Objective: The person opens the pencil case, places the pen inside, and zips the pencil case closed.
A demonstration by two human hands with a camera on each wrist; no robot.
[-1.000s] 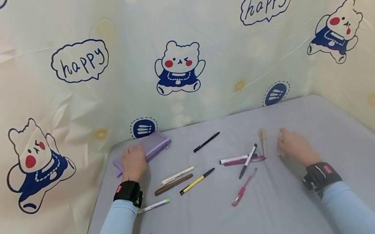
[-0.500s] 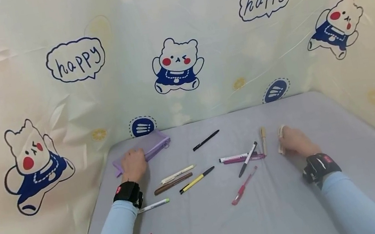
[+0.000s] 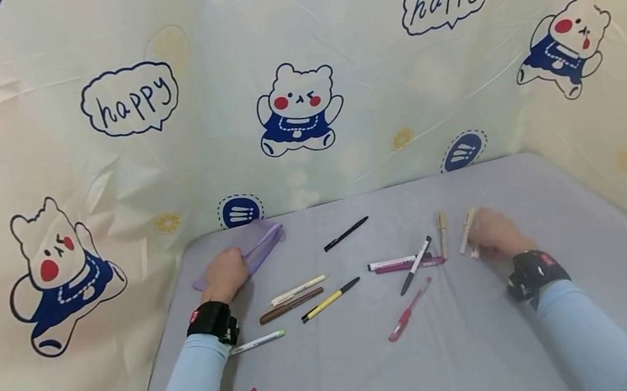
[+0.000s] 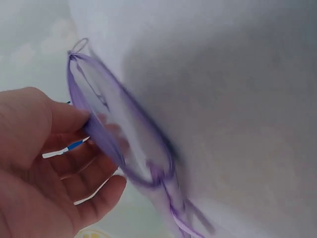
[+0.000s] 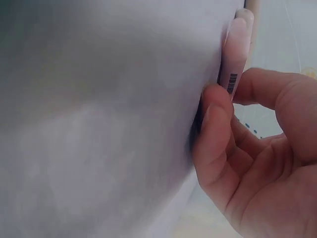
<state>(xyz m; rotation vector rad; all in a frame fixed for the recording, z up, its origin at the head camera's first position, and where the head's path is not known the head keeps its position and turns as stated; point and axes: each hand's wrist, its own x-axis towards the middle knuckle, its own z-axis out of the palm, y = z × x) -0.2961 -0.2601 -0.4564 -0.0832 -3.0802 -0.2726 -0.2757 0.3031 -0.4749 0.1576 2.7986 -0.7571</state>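
Note:
My left hand (image 3: 225, 276) pinches the rim of a purple mesh pencil pouch (image 3: 259, 240) at the far left of the table. In the left wrist view, thumb and fingers hold one side of the pouch (image 4: 101, 136), and its zipped mouth gapes. Toward the right, my right hand (image 3: 497, 232) grips a slim cream pen (image 3: 467, 230) low over the table. The right wrist view shows this pale pen's barcode (image 5: 231, 83) beside the thumb tip; the fingers hide much of it. A beige pen (image 3: 443, 236) lies just left of that hand.
Mid-table lie a black pen (image 3: 346, 234), a cream pen (image 3: 299, 289), a brown pen (image 3: 291, 305) and a yellow pen (image 3: 331, 300). Purple pens (image 3: 391, 268) lie crossed under a grey-and-white pen (image 3: 415, 266). Nearer are a red pen (image 3: 409, 311) and a green-tipped pen (image 3: 258, 342).
The pouch's mouth has spread apart under my left hand, which shifted slightly. My right hand has moved a little right, and more of the cream pen shows, now tilted.

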